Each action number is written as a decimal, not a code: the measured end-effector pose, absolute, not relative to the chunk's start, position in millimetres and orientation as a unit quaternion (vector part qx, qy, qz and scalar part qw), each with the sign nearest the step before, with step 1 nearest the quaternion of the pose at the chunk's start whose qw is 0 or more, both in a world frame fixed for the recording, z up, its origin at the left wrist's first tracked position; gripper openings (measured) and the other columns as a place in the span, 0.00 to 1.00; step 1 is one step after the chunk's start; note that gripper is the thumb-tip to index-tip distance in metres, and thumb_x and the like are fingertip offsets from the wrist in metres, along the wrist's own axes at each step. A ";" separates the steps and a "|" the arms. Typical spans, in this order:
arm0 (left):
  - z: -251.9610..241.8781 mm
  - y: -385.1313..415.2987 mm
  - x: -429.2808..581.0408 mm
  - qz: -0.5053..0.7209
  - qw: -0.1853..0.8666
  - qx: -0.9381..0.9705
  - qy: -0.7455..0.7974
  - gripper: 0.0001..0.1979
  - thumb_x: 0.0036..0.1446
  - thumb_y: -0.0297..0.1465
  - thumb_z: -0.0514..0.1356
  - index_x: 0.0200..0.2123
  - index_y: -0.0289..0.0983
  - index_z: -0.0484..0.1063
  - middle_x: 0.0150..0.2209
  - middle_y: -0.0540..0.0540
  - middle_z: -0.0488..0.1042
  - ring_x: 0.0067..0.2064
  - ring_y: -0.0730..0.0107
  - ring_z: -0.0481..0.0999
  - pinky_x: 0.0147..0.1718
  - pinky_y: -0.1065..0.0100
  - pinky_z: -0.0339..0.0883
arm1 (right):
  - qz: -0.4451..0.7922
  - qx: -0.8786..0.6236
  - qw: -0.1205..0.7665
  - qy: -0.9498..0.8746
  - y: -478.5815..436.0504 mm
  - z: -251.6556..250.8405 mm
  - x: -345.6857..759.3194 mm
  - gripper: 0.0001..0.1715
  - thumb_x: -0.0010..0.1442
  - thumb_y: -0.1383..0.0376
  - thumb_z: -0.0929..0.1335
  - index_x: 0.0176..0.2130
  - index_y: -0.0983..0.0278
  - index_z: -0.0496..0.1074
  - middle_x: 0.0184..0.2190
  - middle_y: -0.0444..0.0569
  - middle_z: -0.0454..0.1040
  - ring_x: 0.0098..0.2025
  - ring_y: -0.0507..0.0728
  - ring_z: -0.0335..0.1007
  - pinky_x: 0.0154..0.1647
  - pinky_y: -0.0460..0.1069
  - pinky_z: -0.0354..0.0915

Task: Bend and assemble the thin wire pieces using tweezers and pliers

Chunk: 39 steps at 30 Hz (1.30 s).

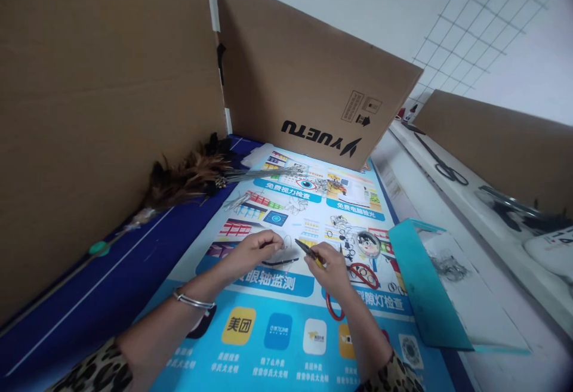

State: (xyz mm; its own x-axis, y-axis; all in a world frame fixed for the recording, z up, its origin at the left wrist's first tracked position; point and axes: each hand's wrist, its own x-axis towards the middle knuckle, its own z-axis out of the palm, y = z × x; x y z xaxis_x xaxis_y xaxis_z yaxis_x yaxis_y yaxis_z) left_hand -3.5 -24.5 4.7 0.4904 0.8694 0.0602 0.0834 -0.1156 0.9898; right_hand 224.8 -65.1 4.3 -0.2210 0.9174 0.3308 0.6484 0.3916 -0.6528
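Observation:
My right hand [331, 265] is closed around small pliers [308, 250] with dark jaws and yellow handles, their tip pointing up and left. To their left, my left hand [259, 247] has its thumb and fingers pinched together. A thin wire loop [287, 241] shows at its fingertips, too fine to make out fully. Below the fingers lies a slim dark strip [284, 262] on the printed mat. Red-handled scissors [363, 275] lie just right of my right hand, partly hidden by it. Beyond them stands a small round container [369, 244].
Small dark rings and findings [342, 231] lie scattered on the printed mat [286, 302]. A bundle of thin wires [264, 172] lies farther back, beside brown feathers [188, 177]. Cardboard walls [304, 70] enclose the left and back. A teal box [430, 296] holding wire stands at right.

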 end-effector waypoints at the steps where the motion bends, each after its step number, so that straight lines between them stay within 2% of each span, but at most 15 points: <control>1: 6.1 -24.4 -4.3 0.349 0.549 0.670 0.357 0.10 0.55 0.35 0.53 0.31 0.34 0.68 0.29 0.50 0.65 0.32 0.71 0.64 0.31 0.72 0.58 | 0.186 -0.519 0.342 -0.761 -64.7 5.0 227.1 0.07 0.57 0.62 0.64 0.36 0.62 0.68 0.31 0.48 0.69 0.33 0.53 0.65 0.33 0.47 0.62; 5: 10.3 -25.5 -5.4 0.319 0.530 0.712 0.333 0.11 0.56 0.37 0.52 0.31 0.35 0.68 0.31 0.49 0.65 0.34 0.70 0.65 0.35 0.72 0.58 | 0.145 -0.536 0.316 -0.769 -62.7 4.8 234.6 0.08 0.57 0.62 0.64 0.38 0.62 0.69 0.32 0.48 0.70 0.36 0.55 0.66 0.36 0.48 0.62; 13: 8.5 -27.7 -2.0 0.292 0.557 0.711 0.314 0.11 0.56 0.37 0.53 0.29 0.35 0.66 0.29 0.50 0.63 0.32 0.71 0.62 0.33 0.73 0.57 | 0.125 -0.496 0.239 -0.825 -69.6 8.3 229.0 0.07 0.57 0.62 0.65 0.36 0.62 0.69 0.34 0.50 0.70 0.38 0.56 0.66 0.38 0.49 0.62; 20: 4.9 -26.4 -2.4 0.282 0.585 0.693 0.313 0.11 0.55 0.37 0.53 0.28 0.35 0.66 0.27 0.51 0.62 0.30 0.73 0.61 0.30 0.73 0.55 | 0.101 -0.489 0.214 -0.839 -71.4 14.7 227.9 0.06 0.58 0.64 0.64 0.37 0.62 0.69 0.33 0.50 0.70 0.39 0.56 0.65 0.40 0.49 0.61; 28: 2.0 -26.1 -0.9 0.275 0.605 0.672 0.326 0.12 0.53 0.38 0.54 0.26 0.35 0.65 0.25 0.52 0.61 0.28 0.74 0.59 0.28 0.74 0.53 | 0.065 -0.486 0.195 -0.849 -72.3 16.4 228.5 0.07 0.58 0.65 0.63 0.36 0.62 0.69 0.33 0.51 0.70 0.38 0.56 0.65 0.37 0.49 0.61; 39: 7.4 -28.7 -1.5 0.265 0.650 0.623 0.345 0.13 0.51 0.39 0.56 0.26 0.34 0.66 0.22 0.53 0.61 0.24 0.76 0.57 0.24 0.74 0.50 | 0.072 -0.485 0.190 -0.851 -71.1 12.1 227.4 0.07 0.58 0.64 0.63 0.37 0.62 0.69 0.34 0.51 0.71 0.38 0.56 0.65 0.36 0.49 0.61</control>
